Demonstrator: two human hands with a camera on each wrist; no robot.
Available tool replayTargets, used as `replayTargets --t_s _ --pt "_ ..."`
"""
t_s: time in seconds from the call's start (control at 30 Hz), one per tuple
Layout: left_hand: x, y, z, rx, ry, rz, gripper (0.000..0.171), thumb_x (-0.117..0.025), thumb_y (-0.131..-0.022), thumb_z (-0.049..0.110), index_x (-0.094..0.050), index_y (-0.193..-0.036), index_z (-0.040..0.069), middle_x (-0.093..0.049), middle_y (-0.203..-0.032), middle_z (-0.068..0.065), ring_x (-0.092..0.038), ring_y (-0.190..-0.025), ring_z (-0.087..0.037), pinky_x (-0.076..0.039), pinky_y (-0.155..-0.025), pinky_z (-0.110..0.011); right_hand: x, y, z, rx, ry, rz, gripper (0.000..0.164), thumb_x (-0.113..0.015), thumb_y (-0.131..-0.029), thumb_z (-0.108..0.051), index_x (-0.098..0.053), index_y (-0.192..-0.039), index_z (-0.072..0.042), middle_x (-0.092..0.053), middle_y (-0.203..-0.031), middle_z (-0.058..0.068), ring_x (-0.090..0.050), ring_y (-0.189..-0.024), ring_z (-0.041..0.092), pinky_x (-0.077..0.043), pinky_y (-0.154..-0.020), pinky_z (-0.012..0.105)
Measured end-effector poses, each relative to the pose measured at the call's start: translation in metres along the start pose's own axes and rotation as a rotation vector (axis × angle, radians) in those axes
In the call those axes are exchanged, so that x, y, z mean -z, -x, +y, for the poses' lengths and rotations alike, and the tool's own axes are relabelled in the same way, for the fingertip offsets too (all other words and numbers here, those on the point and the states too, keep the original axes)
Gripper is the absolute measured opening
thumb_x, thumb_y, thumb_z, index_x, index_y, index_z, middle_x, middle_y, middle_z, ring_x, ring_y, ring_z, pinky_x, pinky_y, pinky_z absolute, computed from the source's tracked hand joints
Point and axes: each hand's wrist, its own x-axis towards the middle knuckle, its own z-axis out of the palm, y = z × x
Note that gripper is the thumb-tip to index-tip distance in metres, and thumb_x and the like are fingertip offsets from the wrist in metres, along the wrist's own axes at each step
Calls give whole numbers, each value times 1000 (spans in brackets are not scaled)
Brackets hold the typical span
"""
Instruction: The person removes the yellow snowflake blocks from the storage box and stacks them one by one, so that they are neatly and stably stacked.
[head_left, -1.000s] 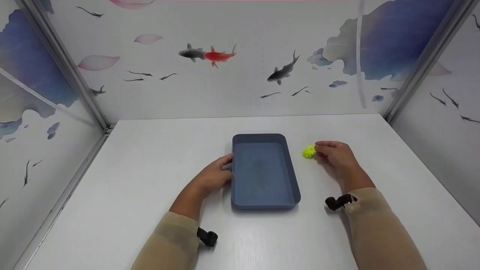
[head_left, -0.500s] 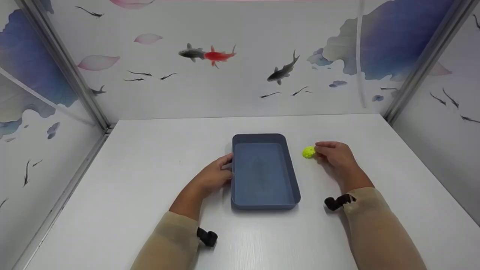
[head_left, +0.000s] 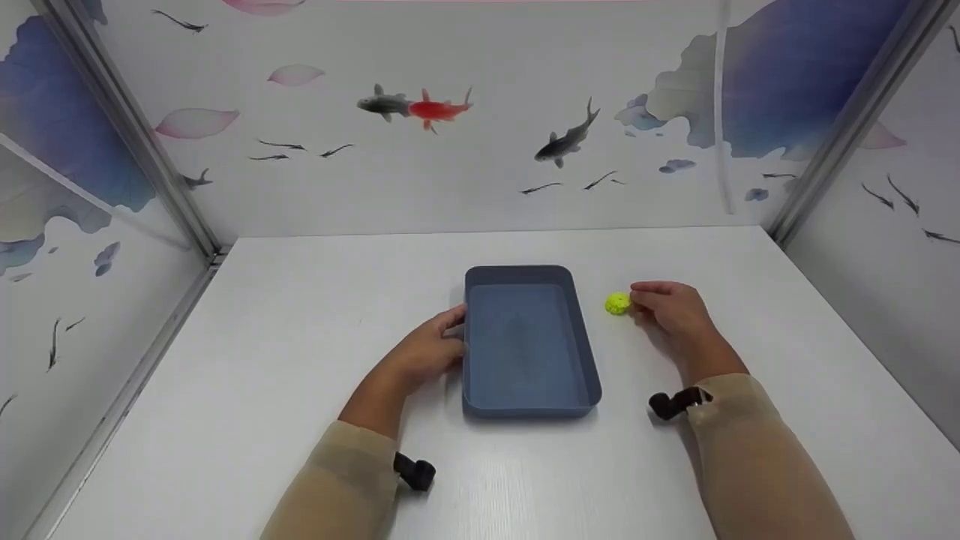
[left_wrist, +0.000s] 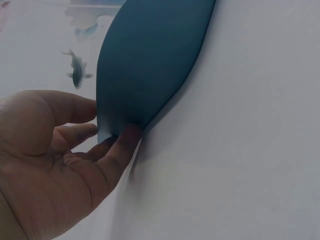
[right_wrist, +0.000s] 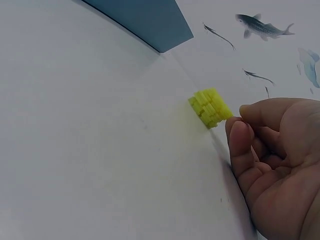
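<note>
A rectangular blue-grey tray (head_left: 521,345) with low walls and rounded corners lies in the middle of the table. My left hand (head_left: 420,356) is at its left side, straight fingers touching the outer wall. In the left wrist view, the fingertips (left_wrist: 131,134) meet the lower part of the tray's wall (left_wrist: 145,60). To the right of the tray, my right hand (head_left: 673,315) pinches a small bright yellow-green piece (head_left: 617,304) between thumb and finger. Seen from the right wrist, this piece (right_wrist: 209,107) has a ridged, notched surface; its end is hidden in the fingertips.
The white table (head_left: 300,322) is bounded by a back wall (head_left: 480,195) and side walls printed with fish and leaves. Metal posts (head_left: 862,112) stand at the corners. Small black wrist cameras (head_left: 416,472) jut from both sleeves.
</note>
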Motion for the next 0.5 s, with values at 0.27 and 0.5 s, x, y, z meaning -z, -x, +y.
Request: replayTargets --t_s 0.27,0.5 --pt "2 -1 0 2 -17 6 81 -61 -98 3 -29 -171 18 -32 -177 -3 -42 -159 -30 -47 -123 -48 0 2 -2 6 -29 14 40 -66 -107 -30 -64 -145 -14 -60 -139 8 -64 -117 21 -59 -102 24" --pt "4 1 -2 -5 9 11 80 -59 -97 4 -30 -171 17 -34 -176 -5 -48 -155 -29 -48 -123 -48 -4 8 -17 80 33 34 43 -63 -109 -33 -64 -147 -13 -62 -146 11 -65 -118 20 -59 -96 19"
